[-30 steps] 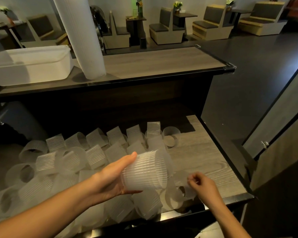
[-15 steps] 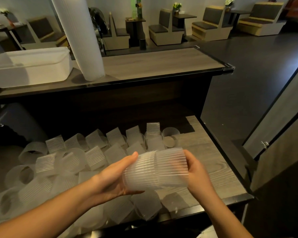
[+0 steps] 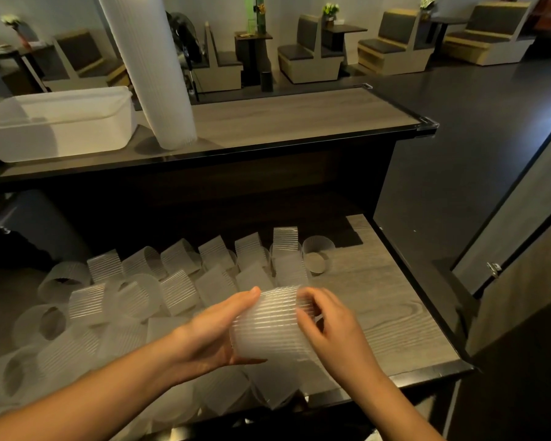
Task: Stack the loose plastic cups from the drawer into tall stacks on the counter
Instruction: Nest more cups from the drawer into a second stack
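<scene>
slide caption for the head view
Left hand and right hand hold ribbed translucent plastic cups over a grey wooden drawer of loose cups; tall white cup stack on counter.

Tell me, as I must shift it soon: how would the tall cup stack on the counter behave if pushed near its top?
The tall cup stack would probably tip rather than slide: it is very high over a narrow base on the counter. It looks light, being thin translucent plastic. Nested ribbed walls may keep it fairly stiff, though it could bow.
</scene>
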Available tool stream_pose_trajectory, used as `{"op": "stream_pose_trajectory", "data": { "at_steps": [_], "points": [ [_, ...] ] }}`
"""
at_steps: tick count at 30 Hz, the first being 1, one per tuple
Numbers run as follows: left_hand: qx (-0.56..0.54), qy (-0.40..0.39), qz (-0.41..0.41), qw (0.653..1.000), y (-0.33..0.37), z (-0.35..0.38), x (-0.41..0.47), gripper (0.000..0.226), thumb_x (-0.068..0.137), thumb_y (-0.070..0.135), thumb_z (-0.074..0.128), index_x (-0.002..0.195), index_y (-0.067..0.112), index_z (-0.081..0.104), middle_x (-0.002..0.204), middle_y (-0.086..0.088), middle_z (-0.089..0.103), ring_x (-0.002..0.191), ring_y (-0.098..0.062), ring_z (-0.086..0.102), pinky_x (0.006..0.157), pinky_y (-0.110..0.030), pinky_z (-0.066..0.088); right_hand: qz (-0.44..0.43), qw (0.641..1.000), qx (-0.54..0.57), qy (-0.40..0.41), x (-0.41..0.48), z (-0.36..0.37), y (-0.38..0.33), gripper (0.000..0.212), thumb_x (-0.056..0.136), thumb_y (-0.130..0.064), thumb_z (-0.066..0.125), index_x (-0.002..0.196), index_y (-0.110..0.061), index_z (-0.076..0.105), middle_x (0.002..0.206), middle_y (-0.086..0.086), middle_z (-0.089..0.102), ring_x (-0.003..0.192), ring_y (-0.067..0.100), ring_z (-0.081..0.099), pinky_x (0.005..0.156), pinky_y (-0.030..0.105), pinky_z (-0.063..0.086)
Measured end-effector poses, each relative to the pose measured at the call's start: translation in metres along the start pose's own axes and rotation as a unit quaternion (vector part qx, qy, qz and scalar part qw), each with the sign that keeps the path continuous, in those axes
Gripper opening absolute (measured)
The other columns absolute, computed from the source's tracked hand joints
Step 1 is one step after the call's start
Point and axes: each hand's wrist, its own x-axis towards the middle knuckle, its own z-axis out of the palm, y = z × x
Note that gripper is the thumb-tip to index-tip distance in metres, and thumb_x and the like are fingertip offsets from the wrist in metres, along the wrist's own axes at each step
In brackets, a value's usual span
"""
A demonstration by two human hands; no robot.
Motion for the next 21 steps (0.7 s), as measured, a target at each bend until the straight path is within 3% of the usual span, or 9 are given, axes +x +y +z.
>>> {"op": "stream_pose_trajectory", "data": {
  "at_steps": [3,6,8,11,13,18,21],
  "points": [
    [-0.006,-0.008,-0.006,1.0,0.001,-0.002,0.0,0.073,0.062,0.047,0.068,0.126,0.016,0.053,0.121,-0.019,0.054,0.094,-0.03,0.062,0.06,-0.032,0.055,0.014,0.999,0.034,-0.008,0.001,-0.005,0.002,0.026,0.091,-0.042,0.037,0.113,-0.034,0.048,0.099,-0.025,0.048,0.093,-0.008,0.05,0.074,0.006,0.042],
    [-0.02,0.005,-0.005,1.0,0.004,-0.008,0.0,0.062,0.073,0.047,0.064,0.124,0.014,0.055,0.131,-0.024,0.05,0.108,-0.037,0.057,0.072,-0.042,0.058,0.062,0.993,0.088,0.048,0.01,-0.013,0.026,0.026,0.093,-0.03,0.04,0.114,-0.025,0.055,0.099,-0.016,0.056,0.087,-0.005,0.053,0.07,0.009,0.043],
    [-0.029,0.013,-0.005,0.999,0.005,-0.01,-0.002,0.058,0.074,0.045,0.062,0.123,0.013,0.056,0.13,-0.024,0.051,0.109,-0.038,0.057,0.079,-0.044,0.056,0.106,0.99,0.046,0.079,0.019,-0.013,0.053,0.026,0.093,-0.026,0.046,0.116,-0.02,0.056,0.101,-0.009,0.057,0.085,-0.002,0.053,0.065,0.011,0.042],
    [-0.036,0.001,0.003,0.999,0.006,-0.013,-0.006,0.071,0.062,0.046,0.072,0.122,0.013,0.058,0.126,-0.022,0.056,0.108,-0.036,0.061,0.075,-0.041,0.057,0.175,0.983,-0.01,0.05,0.028,-0.006,0.084,0.036,0.089,-0.027,0.055,0.124,-0.018,0.051,0.103,-0.008,0.051,0.082,-0.001,0.051,0.059,0.011,0.04],
    [-0.035,0.004,0.008,0.999,0.007,-0.013,-0.011,0.074,0.056,0.043,0.072,0.122,0.013,0.058,0.124,-0.022,0.057,0.104,-0.035,0.062,0.072,-0.039,0.057,0.2,0.98,-0.01,0.014,0.031,0.004,0.094,0.043,0.087,-0.029,0.058,0.127,-0.019,0.047,0.106,-0.007,0.048,0.081,0.003,0.053,0.062,0.014,0.044],
    [-0.045,0.021,0.013,0.999,0.009,-0.015,-0.02,0.068,0.062,0.044,0.07,0.122,0.014,0.057,0.124,-0.021,0.055,0.104,-0.034,0.061,0.068,-0.037,0.057,0.189,0.982,-0.004,0.018,0.04,0.022,0.096,0.041,0.087,-0.035,0.056,0.125,-0.019,0.049,0.108,-0.006,0.05,0.083,0.007,0.056,0.075,0.033,0.054],
    [-0.042,0.033,0.019,0.998,0.011,-0.016,-0.025,0.058,0.072,0.046,0.063,0.121,0.014,0.056,0.121,-0.02,0.055,0.102,-0.033,0.061,0.065,-0.035,0.057,0.157,0.987,0.025,0.037,0.04,0.022,0.088,0.034,0.089,-0.039,0.051,0.119,-0.024,0.05,0.109,-0.006,0.051,0.084,0.002,0.051,0.065,0.019,0.047]
  ]
}}
